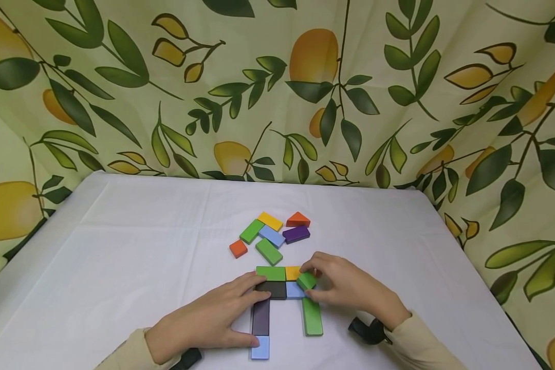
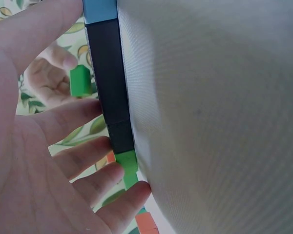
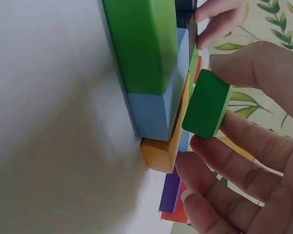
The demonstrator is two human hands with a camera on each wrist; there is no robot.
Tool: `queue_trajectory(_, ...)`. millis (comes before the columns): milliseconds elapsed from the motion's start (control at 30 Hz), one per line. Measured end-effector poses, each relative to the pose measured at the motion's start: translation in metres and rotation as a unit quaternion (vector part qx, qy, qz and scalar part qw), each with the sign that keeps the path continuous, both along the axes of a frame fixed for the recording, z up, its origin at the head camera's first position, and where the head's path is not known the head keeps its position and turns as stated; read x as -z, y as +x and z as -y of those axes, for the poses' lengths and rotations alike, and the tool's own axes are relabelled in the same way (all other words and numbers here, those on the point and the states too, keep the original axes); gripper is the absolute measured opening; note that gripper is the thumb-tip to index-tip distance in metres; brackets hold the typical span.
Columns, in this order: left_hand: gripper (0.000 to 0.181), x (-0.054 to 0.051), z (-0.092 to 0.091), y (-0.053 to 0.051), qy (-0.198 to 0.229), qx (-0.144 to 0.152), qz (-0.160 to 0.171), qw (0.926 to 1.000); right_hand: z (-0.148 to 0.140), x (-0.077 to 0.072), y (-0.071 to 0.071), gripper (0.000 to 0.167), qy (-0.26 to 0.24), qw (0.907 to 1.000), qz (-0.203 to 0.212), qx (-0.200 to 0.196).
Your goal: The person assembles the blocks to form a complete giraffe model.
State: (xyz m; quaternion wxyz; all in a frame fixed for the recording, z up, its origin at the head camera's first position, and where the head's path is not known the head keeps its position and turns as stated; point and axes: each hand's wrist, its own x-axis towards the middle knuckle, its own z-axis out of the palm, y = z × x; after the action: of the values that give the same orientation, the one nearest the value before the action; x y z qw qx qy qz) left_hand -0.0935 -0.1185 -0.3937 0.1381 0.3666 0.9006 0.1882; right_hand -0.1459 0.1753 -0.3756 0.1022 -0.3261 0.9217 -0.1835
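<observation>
My right hand pinches a small green block between thumb and fingers, over the right end of a blue block and a yellow block. In the right wrist view the held green block is raised above them. My left hand lies with fingers spread, fingertips at the black block and the long green block, thumb at the light blue block. A dark purple block joins the left column; a green block forms the right one.
Behind the arrangement lie loose blocks: an orange cube, green blocks, a light blue one, a yellow one, a purple one and an orange triangle. A white cloth covers the table; a patterned curtain hangs behind.
</observation>
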Motion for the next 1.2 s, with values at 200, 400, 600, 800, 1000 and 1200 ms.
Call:
queue_trajectory(200, 0.076, 0.000, 0.000, 0.000, -0.001, 0.003, -0.008, 1.0000, -0.001, 0.002, 0.003, 0.031, -0.004, 1.0000, 0.004, -0.005)
queue_trajectory(400, 0.075, 0.000, 0.000, 0.001, 0.000, 0.002, -0.005, 1.0000, 0.000, 0.004, 0.003, 0.034, -0.005, 0.9999, 0.012, -0.006)
queue_trajectory(600, 0.075, 0.000, 0.000, 0.000, 0.000, 0.001, 0.000, 1.0000, -0.003, 0.003, 0.002, 0.038, -0.019, 0.9995, 0.022, -0.015)
queue_trajectory(800, 0.075, 0.000, 0.000, 0.000, -0.001, 0.000, -0.002, 1.0000, -0.005, 0.003, 0.002, 0.037, -0.020, 0.9995, 0.008, -0.025)
queue_trajectory(1000, 0.076, 0.000, 0.000, 0.000, 0.000, -0.002, 0.005, 1.0000, -0.007, 0.004, 0.005, 0.038, -0.009, 0.9997, -0.007, -0.020)
queue_trajectory(1200, 0.075, 0.000, 0.000, 0.000, 0.001, -0.003, 0.007, 1.0000, -0.010, 0.003, 0.011, 0.038, -0.005, 1.0000, -0.004, -0.002)
